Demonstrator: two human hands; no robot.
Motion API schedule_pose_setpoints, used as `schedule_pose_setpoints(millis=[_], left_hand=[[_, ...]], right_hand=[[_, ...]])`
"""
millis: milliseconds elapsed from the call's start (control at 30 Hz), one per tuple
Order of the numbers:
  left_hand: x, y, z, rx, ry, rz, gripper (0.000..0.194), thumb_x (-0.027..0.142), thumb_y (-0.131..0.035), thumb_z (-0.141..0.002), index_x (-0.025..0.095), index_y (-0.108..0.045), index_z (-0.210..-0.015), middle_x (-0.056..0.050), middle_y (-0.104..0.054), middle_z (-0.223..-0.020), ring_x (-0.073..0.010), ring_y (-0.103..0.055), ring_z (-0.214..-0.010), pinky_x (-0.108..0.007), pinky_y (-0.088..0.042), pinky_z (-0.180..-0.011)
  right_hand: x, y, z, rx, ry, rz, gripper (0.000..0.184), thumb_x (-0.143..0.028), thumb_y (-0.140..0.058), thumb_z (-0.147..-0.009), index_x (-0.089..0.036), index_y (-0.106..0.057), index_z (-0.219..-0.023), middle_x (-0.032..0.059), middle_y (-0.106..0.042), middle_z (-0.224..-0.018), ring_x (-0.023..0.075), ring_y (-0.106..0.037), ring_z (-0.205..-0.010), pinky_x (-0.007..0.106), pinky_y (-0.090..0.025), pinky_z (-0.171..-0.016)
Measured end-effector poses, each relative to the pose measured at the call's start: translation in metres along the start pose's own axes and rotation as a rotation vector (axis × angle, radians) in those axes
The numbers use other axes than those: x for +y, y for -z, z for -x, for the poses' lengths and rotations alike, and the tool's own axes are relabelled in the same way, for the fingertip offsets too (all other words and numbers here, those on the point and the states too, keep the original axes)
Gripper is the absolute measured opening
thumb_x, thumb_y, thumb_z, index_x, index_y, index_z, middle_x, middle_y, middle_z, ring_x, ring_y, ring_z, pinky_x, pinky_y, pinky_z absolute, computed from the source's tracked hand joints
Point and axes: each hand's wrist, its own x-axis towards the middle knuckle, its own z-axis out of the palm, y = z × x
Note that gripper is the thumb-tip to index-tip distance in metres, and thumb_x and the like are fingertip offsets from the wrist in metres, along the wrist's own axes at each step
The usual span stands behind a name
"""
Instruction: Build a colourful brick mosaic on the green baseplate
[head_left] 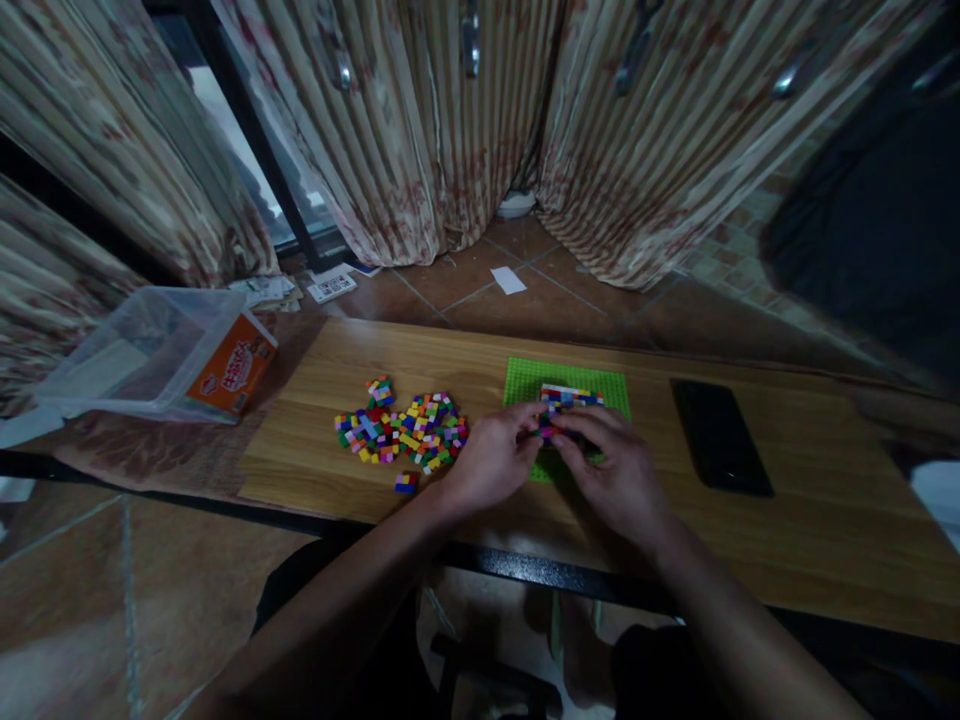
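Observation:
A green studded baseplate (606, 382) lies on the wooden table, bearing a built block of colourful toy bricks (571, 396) with white, blue, yellow and red parts. My left hand (496, 455) is closed at the plate's left side, thumb and fingertips pinched together. Facing it, my right hand (611, 465) is also closed in a pinch over the plate. Small toy bricks (547, 432), pink and dark blue, show between the two sets of fingertips. The fingers partly hide them and the front of the built block.
Left of my hands spreads a pile of loose toy bricks (420, 432), with a small brick cluster (406, 483) nearer the table edge. A black phone (720, 437) lies to the right. A clear plastic bin (157, 345) with an orange label stands beyond the table's left end.

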Motion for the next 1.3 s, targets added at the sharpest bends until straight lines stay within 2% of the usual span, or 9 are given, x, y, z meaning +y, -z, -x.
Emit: schedule_pose_setpoints(millis=[267, 533, 733, 867, 1133, 1300], left_hand=[[0.003, -0.001, 0.001, 0.018, -0.035, -0.053, 0.041, 0.011, -0.054, -0.084, 0.017, -0.059, -0.124, -0.006, -0.073, -0.101, -0.0163, -0.069, -0.089, -0.029, -0.056, -0.084], [0.006, -0.004, 0.002, 0.090, 0.063, -0.027, 0.029, 0.014, -0.058, -0.082, 0.016, -0.067, -0.110, -0.005, -0.074, -0.090, -0.0152, -0.069, -0.077, -0.026, -0.056, -0.075], [0.007, 0.003, 0.000, 0.021, 0.115, -0.202, 0.031, 0.011, -0.055, -0.080, 0.016, -0.068, -0.108, -0.003, -0.074, -0.083, -0.0155, -0.068, -0.072, -0.026, -0.055, -0.072], [0.008, 0.005, 0.001, -0.007, 0.109, -0.271, 0.031, 0.012, -0.054, -0.080, 0.017, -0.068, -0.108, -0.003, -0.074, -0.082, -0.0160, -0.067, -0.072, -0.027, -0.055, -0.072], [0.005, 0.000, 0.004, -0.074, 0.010, -0.287, 0.041, 0.012, -0.052, -0.081, 0.022, -0.065, -0.118, -0.003, -0.074, -0.099, -0.0174, -0.069, -0.083, -0.029, -0.055, -0.079], [0.007, -0.003, 0.005, -0.131, 0.013, -0.305, 0.041, 0.013, -0.051, -0.081, 0.021, -0.065, -0.120, -0.005, -0.073, -0.109, -0.0194, -0.069, -0.090, -0.032, -0.055, -0.085]], right_hand=[[0.000, -0.005, 0.002, -0.021, 0.044, 0.045, 0.014, -0.026, -0.056, -0.092, -0.020, -0.069, -0.094, 0.0066, -0.070, -0.094, 0.0220, -0.063, -0.089, 0.040, -0.050, -0.081], [0.000, -0.007, 0.002, 0.021, 0.059, 0.086, 0.015, -0.025, -0.057, -0.091, -0.019, -0.071, -0.090, 0.0069, -0.071, -0.090, 0.0222, -0.062, -0.086, 0.039, -0.051, -0.078], [0.012, 0.004, 0.000, 0.058, 0.008, 0.166, 0.023, -0.030, -0.053, -0.094, -0.018, -0.073, -0.095, 0.0089, -0.071, -0.096, 0.0237, -0.063, -0.090, 0.041, -0.051, -0.083], [0.016, 0.006, -0.001, 0.019, 0.005, 0.194, 0.026, -0.032, -0.050, -0.095, -0.021, -0.073, -0.098, 0.0088, -0.070, -0.098, 0.0249, -0.062, -0.093, 0.044, -0.050, -0.087], [0.014, 0.001, 0.001, -0.042, 0.022, 0.198, 0.020, -0.030, -0.053, -0.092, -0.024, -0.073, -0.092, 0.0069, -0.066, -0.098, 0.0252, -0.060, -0.095, 0.045, -0.050, -0.087], [0.015, -0.001, 0.000, -0.046, 0.033, 0.228, 0.018, -0.028, -0.054, -0.092, -0.022, -0.071, -0.088, 0.0075, -0.066, -0.097, 0.0254, -0.060, -0.093, 0.044, -0.050, -0.084]])
